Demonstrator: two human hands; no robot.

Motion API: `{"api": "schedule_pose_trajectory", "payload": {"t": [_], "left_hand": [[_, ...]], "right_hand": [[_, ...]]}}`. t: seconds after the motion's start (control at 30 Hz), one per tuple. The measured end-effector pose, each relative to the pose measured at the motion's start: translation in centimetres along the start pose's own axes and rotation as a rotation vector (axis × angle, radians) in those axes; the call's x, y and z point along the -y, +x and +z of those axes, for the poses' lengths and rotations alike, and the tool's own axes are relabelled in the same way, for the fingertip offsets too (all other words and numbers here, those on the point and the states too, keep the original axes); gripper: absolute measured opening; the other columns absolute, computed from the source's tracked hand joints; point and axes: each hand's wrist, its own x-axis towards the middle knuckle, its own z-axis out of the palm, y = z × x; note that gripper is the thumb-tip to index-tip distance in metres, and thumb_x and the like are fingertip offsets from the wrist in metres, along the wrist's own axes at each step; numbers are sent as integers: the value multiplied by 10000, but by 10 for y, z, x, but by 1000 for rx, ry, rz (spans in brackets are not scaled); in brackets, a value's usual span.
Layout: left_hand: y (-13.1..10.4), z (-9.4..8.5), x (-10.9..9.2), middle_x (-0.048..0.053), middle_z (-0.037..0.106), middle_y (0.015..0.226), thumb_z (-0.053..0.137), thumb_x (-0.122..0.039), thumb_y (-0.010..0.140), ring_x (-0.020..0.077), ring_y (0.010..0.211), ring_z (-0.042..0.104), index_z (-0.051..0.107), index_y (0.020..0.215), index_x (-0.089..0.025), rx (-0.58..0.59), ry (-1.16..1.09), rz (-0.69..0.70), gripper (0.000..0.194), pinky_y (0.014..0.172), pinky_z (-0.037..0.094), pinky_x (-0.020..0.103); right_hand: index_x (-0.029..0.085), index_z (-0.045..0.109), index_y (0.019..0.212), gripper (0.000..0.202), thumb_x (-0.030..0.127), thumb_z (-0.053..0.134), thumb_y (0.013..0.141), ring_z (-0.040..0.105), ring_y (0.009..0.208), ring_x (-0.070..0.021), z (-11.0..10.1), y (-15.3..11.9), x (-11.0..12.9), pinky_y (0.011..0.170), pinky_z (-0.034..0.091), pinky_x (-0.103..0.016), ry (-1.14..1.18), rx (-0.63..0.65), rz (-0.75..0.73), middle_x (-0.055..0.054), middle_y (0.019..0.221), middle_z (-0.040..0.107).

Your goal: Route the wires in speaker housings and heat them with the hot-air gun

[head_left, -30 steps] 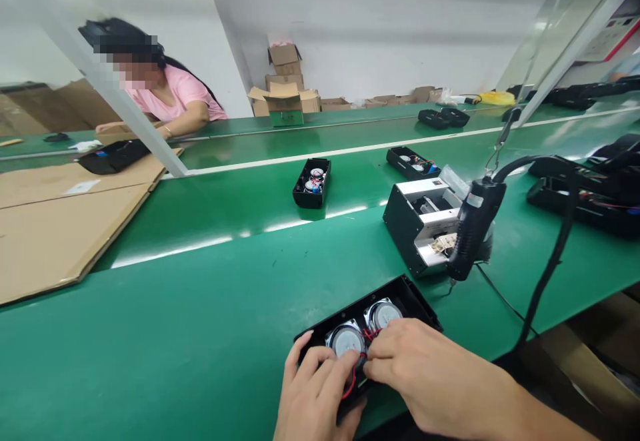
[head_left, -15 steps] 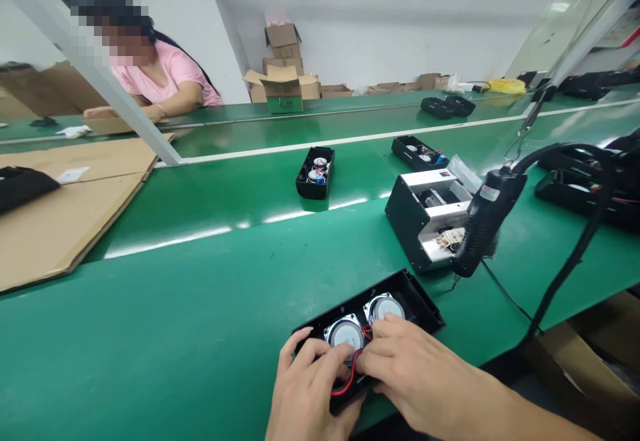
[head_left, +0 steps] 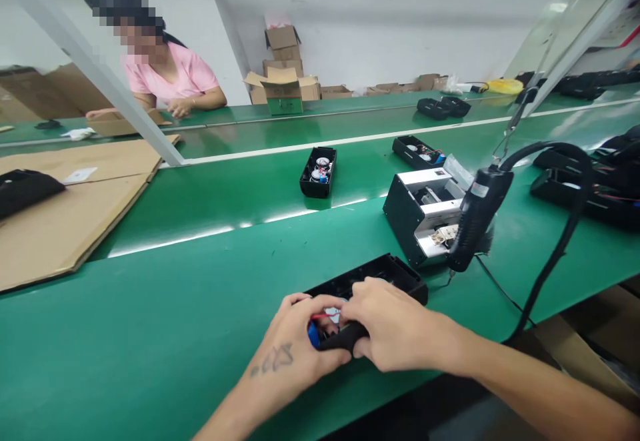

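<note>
The fingers of the left hand are curled around the near end of a black speaker box, which sits at the near edge of the green table. The right hand lies just beside it, its fingers bent over the same end. Both hands cover the inside of the box, so the round parts in there are hard to see. A bit of red wire and a small blue part peek out between the hands.

Far left lies flat brown cardboard. Behind it, a person in a pink shirt works at the far side. In the middle of the belt stands a small black box. To the right is a grey machine, and a black tool hangs in front of it, hiding part of it. More black boxes at far right are cut off.
</note>
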Motion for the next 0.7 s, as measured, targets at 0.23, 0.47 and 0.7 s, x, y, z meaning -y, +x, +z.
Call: {"api": "schedule_pose_trajectory", "payload": {"t": [0.23, 0.47, 0.7], "left_hand": [[31, -35, -10, -67, 665, 803, 929, -318, 598, 152, 768, 605, 786, 1071, -253, 200, -250, -143, 499, 720, 433, 280], [30, -34, -9, -75, 653, 801, 900, -300, 606, 144, 758, 595, 763, 1108, -245, 212, -296, -161, 523, 709, 432, 279], [31, -33, -8, -69, 669, 785, 910, -320, 601, 153, 758, 605, 746, 1082, -223, 208, -289, -181, 517, 709, 426, 288]], "right_hand": [[240, 790, 919, 290, 406, 907, 713, 586, 688, -170, -42, 36, -13, 569, 349, -264, 162, 115, -13, 41, 706, 625], [254, 806, 964, 301, 392, 898, 714, 548, 638, -149, -39, 33, -14, 551, 326, -260, 155, 83, -46, 51, 701, 631], [271, 781, 977, 285, 353, 854, 714, 617, 663, -187, -36, 32, -9, 537, 310, -282, 80, 73, -31, 42, 695, 651]]}}
